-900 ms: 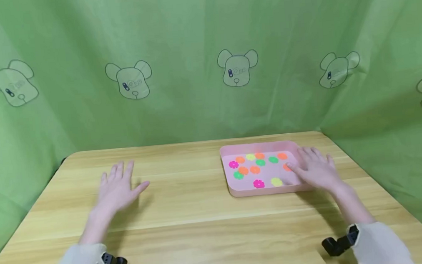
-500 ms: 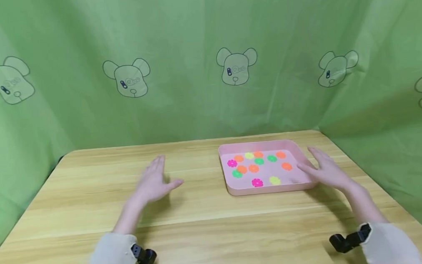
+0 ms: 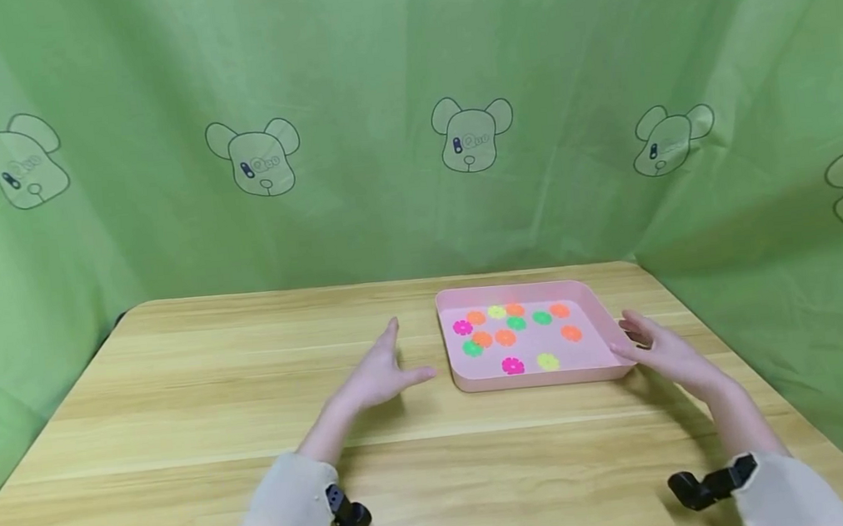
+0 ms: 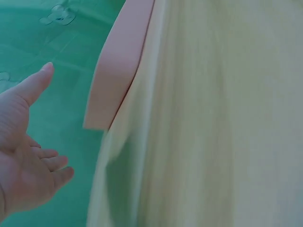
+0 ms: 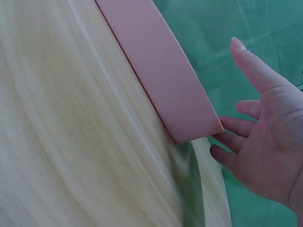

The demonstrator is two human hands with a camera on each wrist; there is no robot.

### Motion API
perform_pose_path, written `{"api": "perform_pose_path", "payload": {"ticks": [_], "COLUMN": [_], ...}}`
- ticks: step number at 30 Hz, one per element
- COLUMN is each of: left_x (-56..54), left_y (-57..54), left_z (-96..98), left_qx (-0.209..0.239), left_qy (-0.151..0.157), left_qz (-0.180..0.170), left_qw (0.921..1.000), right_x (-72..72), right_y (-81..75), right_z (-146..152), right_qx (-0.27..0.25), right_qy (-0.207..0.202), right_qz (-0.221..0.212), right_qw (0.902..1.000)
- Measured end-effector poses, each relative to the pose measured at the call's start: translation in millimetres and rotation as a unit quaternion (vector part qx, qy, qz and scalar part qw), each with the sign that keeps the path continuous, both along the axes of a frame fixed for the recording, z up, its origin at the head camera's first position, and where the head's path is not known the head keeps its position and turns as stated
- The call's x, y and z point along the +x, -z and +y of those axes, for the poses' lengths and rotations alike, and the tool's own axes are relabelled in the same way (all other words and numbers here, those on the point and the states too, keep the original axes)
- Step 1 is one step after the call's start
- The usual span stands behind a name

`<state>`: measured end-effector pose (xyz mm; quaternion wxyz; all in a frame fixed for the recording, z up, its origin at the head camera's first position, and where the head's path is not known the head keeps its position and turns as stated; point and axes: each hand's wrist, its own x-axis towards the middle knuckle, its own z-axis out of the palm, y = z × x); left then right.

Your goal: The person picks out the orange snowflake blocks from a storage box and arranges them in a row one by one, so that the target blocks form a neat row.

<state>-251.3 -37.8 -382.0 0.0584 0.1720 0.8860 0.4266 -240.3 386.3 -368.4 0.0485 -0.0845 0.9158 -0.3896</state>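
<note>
Tray (image 3: 540,379), pink, rests on the right part of the worktop (image 3: 178,401), with flower-shaped pieces (image 3: 506,337) scattered across its floor. Left hand (image 3: 379,378): grip spread, thumb apart from the fingers, holding nothing, near the tray's left side but not touching. Right hand (image 3: 669,357): grip loosely spread at the tray's right side; contact cannot be confirmed. Step in hand is judged a two-handed reach to the tray. Next move appears to call for left-hand contact opposite the right.

Curtained-off work area | green curtain (image 3: 358,51), three sides | wood-grain table (image 3: 199,383)
</note>
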Motion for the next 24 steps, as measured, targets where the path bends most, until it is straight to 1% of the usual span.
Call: {"api": "perform_pose_path", "payload": {"ticks": [3, 6, 10, 12, 16, 19, 22, 24], "left_x": [-0.6, -1.6, -2.5, -2.6, -3.6, -3.2, -2.1, -1.7], "left_y": [3.1, 5.6, 7.4, 8.2, 11.1, 12.6, 13.2, 13.8], "left_z": [14.5, 26.9, 39.3, 43.9, 50.9, 54.2, 55.7, 56.7], "left_qx": [0.017, 0.023, 0.022, 0.031, 0.069, 0.087, 0.083, 0.08], "left_qy": [0.02, 0.039, 0.048, 0.054, 0.086, 0.107, 0.105, 0.097], "left_qz": [-0.02, -0.035, -0.044, -0.042, -0.028, -0.018, -0.017, -0.02], "left_qw": [0.9995, 0.9984, 0.9976, 0.9972, 0.9935, 0.9903, 0.9908, 0.9919], "right_x": [0.0, -0.3, -1.4, -1.9, -3.2, -3.4, -3.2, -3.1], "right_y": [2.9, 5.7, 7.8, 8.1, 8.9, 10.3, 12.5, 13.5], "right_z": [2, 5, 7, 7, 7, 8, 9, 10], "right_qx": [-0.013, -0.02, -0.015, -0.01, -0.011, -0.018, -0.029, -0.033], "right_qy": [-0.006, -0.007, -0.005, -0.004, -0.007, -0.012, -0.013, -0.012], "right_qz": [-0.006, -0.014, -0.02, -0.021, -0.023, -0.024, -0.026, -0.025], "right_qw": [0.9999, 0.9997, 0.9997, 0.9997, 0.9997, 0.9995, 0.9992, 0.999]}}
